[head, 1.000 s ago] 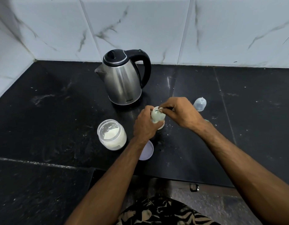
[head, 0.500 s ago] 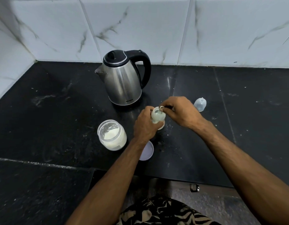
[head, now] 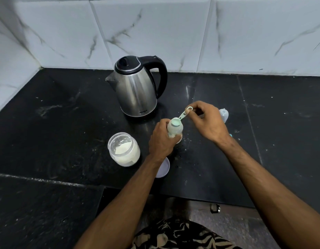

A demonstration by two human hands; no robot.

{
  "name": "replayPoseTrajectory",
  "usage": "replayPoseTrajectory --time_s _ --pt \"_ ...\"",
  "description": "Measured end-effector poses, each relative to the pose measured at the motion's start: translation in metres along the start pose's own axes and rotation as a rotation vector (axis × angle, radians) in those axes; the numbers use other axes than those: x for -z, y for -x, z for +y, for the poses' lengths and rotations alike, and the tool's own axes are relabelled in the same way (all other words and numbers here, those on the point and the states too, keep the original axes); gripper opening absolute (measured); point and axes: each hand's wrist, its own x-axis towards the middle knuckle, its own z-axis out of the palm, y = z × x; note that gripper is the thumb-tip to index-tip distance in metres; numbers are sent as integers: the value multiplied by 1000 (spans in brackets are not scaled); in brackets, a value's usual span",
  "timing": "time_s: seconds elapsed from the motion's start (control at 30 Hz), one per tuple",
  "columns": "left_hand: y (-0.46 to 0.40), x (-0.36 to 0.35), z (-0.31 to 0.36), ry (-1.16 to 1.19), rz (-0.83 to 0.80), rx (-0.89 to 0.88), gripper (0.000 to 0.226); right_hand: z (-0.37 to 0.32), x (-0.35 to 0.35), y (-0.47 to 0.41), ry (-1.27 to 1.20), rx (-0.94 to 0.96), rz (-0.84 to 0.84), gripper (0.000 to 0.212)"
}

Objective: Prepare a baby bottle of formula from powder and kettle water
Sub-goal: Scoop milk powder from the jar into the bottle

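My left hand (head: 161, 141) grips a pale green baby bottle (head: 175, 129) that stands open on the black counter. My right hand (head: 207, 121) pinches the handle of a small mint scoop (head: 183, 115), whose bowl rests at the bottle's mouth. An open clear jar (head: 124, 150) half full of white powder stands to the left of the bottle. A steel kettle (head: 137, 90) with a black lid and handle stands behind, lid closed, spout to the left.
The jar's pale lid (head: 163, 168) lies on the counter under my left wrist. A clear bottle cap (head: 224, 115) sits behind my right hand. Marble tile walls close the back and left. The counter's front edge steps down near me.
My right hand has lifted and drawn back a little, so the scoop's handle now shows, tilted over the bottle mouth. The left hand and bottle have stayed put.
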Motion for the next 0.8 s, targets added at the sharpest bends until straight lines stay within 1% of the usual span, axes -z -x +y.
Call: replayPoseTrajectory --time_s 0.1,0.17,0.23,0.33,0.47,0.63,0.8 --pt "4 -3 -3 68 28 -18 57 3 4 -1 -131 -68 24 8" --pt "7 -5 -5 99 39 -34 61 3 6 0 -214 -102 35 7" --pt "10 -6 -9 112 31 -33 71 1 7 2 -275 -127 56 7" --pt "15 -3 -15 116 22 -18 86 -1 6 4 -362 -171 76 13" --pt "24 5 -26 87 30 -30 84 -7 -1 4 -449 -202 67 8" --pt "35 16 -36 87 17 32 81 -27 -29 4 -479 -139 -29 10" --pt "44 25 -40 119 47 31 76 -58 -64 5 -483 -21 -138 14"
